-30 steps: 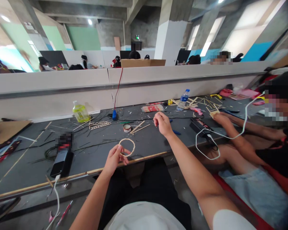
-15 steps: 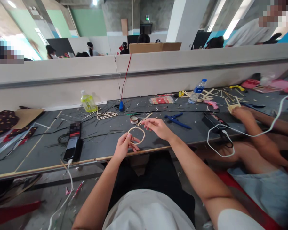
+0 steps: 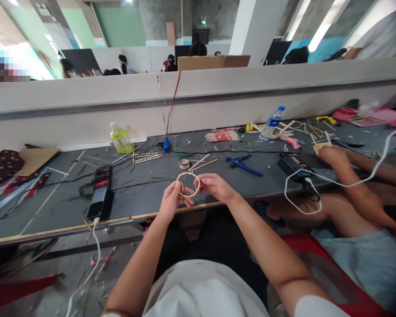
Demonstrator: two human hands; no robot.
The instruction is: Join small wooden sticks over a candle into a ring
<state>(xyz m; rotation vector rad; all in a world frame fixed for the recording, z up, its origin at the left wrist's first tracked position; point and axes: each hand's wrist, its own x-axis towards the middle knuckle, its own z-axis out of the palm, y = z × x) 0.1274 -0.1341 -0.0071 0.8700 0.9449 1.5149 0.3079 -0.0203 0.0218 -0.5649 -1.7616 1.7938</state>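
A pale ring of bent thin wood or cane (image 3: 185, 173) stands upright just above the table's near edge. My left hand (image 3: 172, 200) grips its lower left side, and my right hand (image 3: 216, 187) pinches its right side with the fingertips. Close beyond the ring lie a roll of tape (image 3: 184, 163) and several loose wooden sticks (image 3: 201, 164) on the dark work table (image 3: 59, 207). Blue-handled pliers (image 3: 244, 165) rest to the right of my right hand.
A co-worker's hand (image 3: 331, 155) holds a small stick frame (image 3: 322, 145) at the right. A power bank (image 3: 100, 204), a yellow-green bottle (image 3: 120, 138), a water bottle (image 3: 272, 125), tangled cables and scattered scraps cover the table. A grey divider wall (image 3: 72, 110) runs behind it.
My right hand has moved left from above the table and closed on the ring's right side. The ring has risen slightly, and the view has turned a little.
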